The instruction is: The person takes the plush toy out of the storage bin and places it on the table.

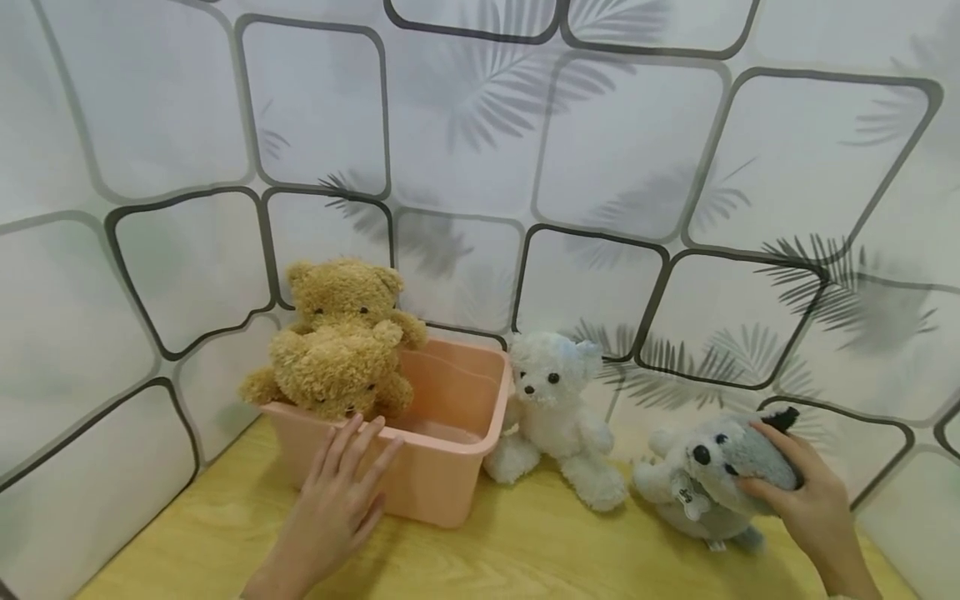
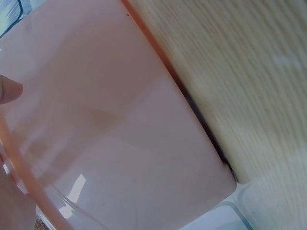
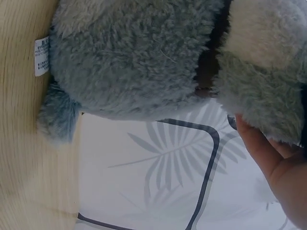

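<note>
On the right, a grey and white plush dog (image 1: pixel 712 475) with a bone-shaped tag sits tilted on the table. My right hand (image 1: pixel 806 492) grips it by the head, thumb on one side and fingers on the other. The right wrist view shows its grey furry body (image 3: pixel 134 62) close up. Over the front rim of a pink plastic bin (image 1: pixel 442 479) lies my left hand (image 1: pixel 337 492), its fingers extended and touching the rim near the teddy bears. Two brown teddy bears (image 1: pixel 337 367) are piled in the bin's left half, one before the other.
A white plush bear (image 1: pixel 555 417) sits between the bin and the dog, leaning near the patterned wall (image 1: pixel 465 125). The wood-grain table (image 1: pixel 540 558) runs up to walls at the back and both sides.
</note>
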`<state>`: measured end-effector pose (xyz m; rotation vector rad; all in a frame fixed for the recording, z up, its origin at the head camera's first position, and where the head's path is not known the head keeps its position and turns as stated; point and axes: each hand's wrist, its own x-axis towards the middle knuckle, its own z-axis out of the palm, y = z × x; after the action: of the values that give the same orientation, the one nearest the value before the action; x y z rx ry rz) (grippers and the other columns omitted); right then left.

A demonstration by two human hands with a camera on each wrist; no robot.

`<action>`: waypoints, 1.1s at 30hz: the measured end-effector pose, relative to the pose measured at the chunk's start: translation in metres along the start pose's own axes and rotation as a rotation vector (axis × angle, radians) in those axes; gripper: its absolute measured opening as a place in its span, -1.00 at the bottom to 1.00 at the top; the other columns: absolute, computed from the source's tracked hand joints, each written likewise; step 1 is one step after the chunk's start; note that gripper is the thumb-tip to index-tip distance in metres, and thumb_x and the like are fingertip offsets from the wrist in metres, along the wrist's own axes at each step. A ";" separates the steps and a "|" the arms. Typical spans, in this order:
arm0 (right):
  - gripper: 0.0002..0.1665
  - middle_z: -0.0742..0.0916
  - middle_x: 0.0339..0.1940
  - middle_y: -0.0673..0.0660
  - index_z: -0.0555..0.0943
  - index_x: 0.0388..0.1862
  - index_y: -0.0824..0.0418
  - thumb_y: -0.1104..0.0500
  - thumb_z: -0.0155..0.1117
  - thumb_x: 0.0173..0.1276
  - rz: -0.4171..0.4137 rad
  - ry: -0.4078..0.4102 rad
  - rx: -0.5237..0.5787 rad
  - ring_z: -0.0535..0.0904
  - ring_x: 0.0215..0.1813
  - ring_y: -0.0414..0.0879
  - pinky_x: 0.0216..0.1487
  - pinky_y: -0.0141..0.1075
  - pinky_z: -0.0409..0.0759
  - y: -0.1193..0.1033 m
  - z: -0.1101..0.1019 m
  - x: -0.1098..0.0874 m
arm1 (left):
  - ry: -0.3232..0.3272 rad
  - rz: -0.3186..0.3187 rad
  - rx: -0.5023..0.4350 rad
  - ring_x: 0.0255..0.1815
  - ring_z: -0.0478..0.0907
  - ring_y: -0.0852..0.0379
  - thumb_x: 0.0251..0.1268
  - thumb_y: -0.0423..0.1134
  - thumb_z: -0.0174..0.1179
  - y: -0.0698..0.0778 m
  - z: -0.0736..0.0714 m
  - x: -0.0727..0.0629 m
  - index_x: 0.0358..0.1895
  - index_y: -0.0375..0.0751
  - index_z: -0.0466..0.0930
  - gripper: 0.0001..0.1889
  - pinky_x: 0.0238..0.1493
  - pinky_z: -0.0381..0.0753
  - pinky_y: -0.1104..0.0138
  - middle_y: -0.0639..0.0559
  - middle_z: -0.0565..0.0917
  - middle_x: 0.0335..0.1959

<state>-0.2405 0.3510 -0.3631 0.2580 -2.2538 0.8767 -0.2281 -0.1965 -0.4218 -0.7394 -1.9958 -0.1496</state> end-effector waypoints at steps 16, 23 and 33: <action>-0.10 0.48 0.18 0.60 0.23 0.46 0.37 0.28 0.50 0.25 0.121 -0.206 -0.024 0.50 0.03 0.51 -0.15 0.31 0.53 -0.014 0.009 0.024 | 0.001 0.003 -0.040 0.45 0.18 -0.44 0.61 0.01 -0.33 -0.002 -0.001 0.002 0.46 -0.24 0.34 -0.42 0.58 -0.16 -0.10 -0.39 0.31 0.45; -0.17 0.44 0.28 0.53 0.27 0.49 0.34 0.16 0.44 0.35 0.176 -0.215 0.042 0.45 0.12 0.41 -0.09 0.26 0.54 -0.018 0.014 0.040 | -0.014 -0.018 -0.059 0.46 0.16 -0.44 0.62 0.03 -0.34 -0.002 0.000 0.004 0.47 -0.23 0.34 -0.41 0.58 -0.17 -0.09 -0.38 0.28 0.46; -0.20 0.40 0.36 0.58 0.29 0.49 0.35 0.14 0.39 0.38 0.238 -0.224 0.057 0.38 0.24 0.50 0.09 0.39 0.42 -0.027 0.036 0.049 | -0.035 -0.029 -0.077 0.47 0.14 -0.44 0.64 0.05 -0.37 0.000 -0.002 0.004 0.48 -0.23 0.32 -0.40 0.58 -0.17 -0.09 -0.37 0.27 0.47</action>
<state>-0.2846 0.3103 -0.3353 0.1192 -2.5071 1.0827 -0.2285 -0.1957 -0.4175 -0.7664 -2.0446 -0.2328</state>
